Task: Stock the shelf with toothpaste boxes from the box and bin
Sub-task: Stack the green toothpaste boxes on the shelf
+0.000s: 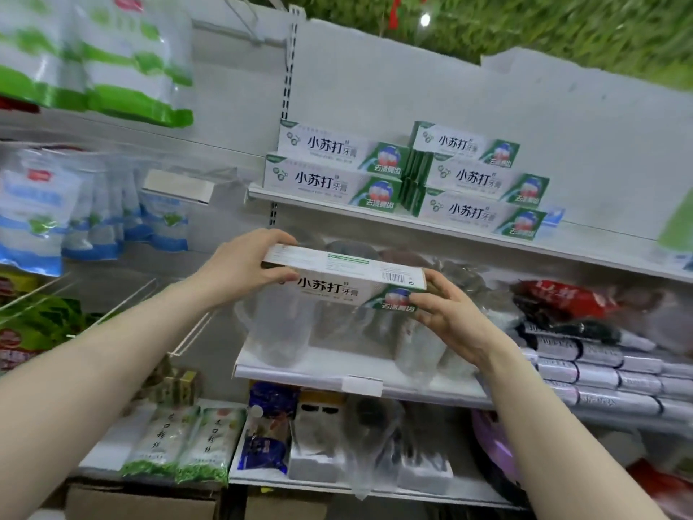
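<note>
Below the shelf (375, 218), toothpaste box (345, 272) in the grip of left hand (240, 268) and right hand (450, 317) (ends covered).

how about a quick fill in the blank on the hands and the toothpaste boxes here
1. The left hand and right hand together hold ____ toothpaste box.
2. The left stack on the shelf has ____ boxes.
3. The right stack has ____ boxes.
4. That toothpaste box is held ____ than the shelf.
Missing words: one; two; three; lower.
</note>
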### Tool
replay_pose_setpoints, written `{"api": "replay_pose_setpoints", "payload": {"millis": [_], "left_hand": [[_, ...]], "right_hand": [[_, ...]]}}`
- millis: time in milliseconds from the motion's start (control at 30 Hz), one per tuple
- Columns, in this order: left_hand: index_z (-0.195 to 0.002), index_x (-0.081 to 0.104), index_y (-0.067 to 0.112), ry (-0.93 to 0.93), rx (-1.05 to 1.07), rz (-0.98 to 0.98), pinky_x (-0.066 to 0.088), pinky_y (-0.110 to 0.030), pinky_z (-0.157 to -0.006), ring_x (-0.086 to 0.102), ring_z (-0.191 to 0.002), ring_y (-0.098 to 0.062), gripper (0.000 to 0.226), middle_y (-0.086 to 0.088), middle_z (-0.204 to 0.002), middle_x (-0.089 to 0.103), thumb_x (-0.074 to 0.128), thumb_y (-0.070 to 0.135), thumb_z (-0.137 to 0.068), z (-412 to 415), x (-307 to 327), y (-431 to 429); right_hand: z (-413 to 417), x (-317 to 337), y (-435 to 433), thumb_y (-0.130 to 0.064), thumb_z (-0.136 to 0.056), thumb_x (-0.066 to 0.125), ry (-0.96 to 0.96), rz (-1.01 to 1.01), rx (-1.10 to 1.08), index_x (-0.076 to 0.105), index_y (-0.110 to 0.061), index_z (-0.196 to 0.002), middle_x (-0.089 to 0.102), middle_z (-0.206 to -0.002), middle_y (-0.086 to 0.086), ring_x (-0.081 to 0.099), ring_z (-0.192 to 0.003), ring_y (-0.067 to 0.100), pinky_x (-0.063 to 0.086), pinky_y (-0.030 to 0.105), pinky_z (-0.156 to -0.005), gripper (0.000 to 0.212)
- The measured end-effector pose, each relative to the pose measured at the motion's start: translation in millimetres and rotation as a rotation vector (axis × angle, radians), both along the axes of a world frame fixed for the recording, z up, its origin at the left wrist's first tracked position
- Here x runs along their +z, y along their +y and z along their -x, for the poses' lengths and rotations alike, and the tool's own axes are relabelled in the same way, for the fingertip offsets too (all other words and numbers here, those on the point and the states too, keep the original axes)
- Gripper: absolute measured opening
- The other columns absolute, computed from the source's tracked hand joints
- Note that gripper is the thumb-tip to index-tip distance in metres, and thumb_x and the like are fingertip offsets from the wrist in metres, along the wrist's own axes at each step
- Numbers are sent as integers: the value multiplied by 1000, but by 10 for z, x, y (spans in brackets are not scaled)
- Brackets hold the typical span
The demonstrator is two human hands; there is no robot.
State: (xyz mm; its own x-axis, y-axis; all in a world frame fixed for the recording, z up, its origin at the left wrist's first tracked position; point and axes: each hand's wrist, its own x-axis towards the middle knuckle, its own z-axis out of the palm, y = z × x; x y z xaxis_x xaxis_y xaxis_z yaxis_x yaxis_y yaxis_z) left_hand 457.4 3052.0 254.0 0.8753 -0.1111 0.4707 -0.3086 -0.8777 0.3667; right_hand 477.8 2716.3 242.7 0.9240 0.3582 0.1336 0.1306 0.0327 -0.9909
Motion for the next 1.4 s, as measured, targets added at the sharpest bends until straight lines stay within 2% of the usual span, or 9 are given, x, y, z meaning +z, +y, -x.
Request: {"api": "replay_pose_setpoints", "payload": {"millis": [367,500,667,767,867,1100,1200,1267,1400], "left_hand": [[-121,54,29,-85,5,277,46,-29,-85,60,-97,-10,61,9,-116,63,81,48,-69,-225,765,-790],[-119,53,34,-113,-10,358,49,-34,-91,61,-94,-9,60,16,-106,61,78,54,-68,-352,1023,-1114],[-118,53,37,-166,-9,458,49,-27,-77,61,-97,-9,58,13,-107,59,78,55,-69,-504,1311,-1506],[-123,54,32,-174,-38,497,53,-25,-70,58,-100,-9,60,8,-109,59,79,50,-72,-597,1444,-1756],[-125,55,33,-208,-21,505,57,-44,-79,58,-103,-11,62,7,-112,61,78,54,-71,-704,1531,-2007],[-132,56,25,-262,9,491,47,-36,-100,59,-110,-13,62,-1,-128,63,75,48,-78,-991,1548,-2370],[-139,50,22,-244,36,469,42,-40,-106,53,-124,-18,64,-3,-137,57,70,46,-83,-1084,1468,-2427],[-143,45,20,-251,75,408,37,-39,-109,48,-131,-21,64,-3,-142,52,65,45,-88,-1110,1409,-2465],[-145,40,20,-292,88,315,36,-31,-98,49,-127,-25,55,1,-138,56,57,35,-95,-1073,1341,-2537]], "right_hand": [[-250,655,-703,-10,-94,59,-215,71,-131,57,-17,-132,71,-117,10,65,-114,23,50,37,-99,38],[-408,874,-1010,-22,-91,64,-291,50,-209,52,-20,-138,70,-119,10,65,-114,23,47,40,-102,48],[-553,1020,-1314,-23,-94,63,-403,19,-340,56,-24,-132,72,-113,7,69,-104,15,52,21,-83,39],[-668,1090,-1467,-24,-95,62,-447,12,-431,59,-24,-130,73,-110,0,69,-102,11,52,25,-88,35],[-790,1177,-1602,-20,-99,57,-475,-2,-503,56,-20,-132,70,-108,-7,67,-88,-6,49,7,-70,34],[-1140,1335,-1776,-21,-102,49,-534,100,-612,50,-20,-135,66,-102,-11,60,-77,-18,40,-1,-59,34],[-1286,1335,-1760,-26,-101,49,-548,157,-625,48,-21,-140,65,-116,-4,63,-96,0,48,8,-69,39],[-1394,1296,-1757,-34,-99,49,-551,192,-640,44,-28,-143,61,-129,1,61,-112,13,53,29,-89,45],[-1489,1207,-1739,-37,-98,48,-539,221,-657,43,-31,-143,59,-132,1,57,-118,17,49,44,-101,45]]}}
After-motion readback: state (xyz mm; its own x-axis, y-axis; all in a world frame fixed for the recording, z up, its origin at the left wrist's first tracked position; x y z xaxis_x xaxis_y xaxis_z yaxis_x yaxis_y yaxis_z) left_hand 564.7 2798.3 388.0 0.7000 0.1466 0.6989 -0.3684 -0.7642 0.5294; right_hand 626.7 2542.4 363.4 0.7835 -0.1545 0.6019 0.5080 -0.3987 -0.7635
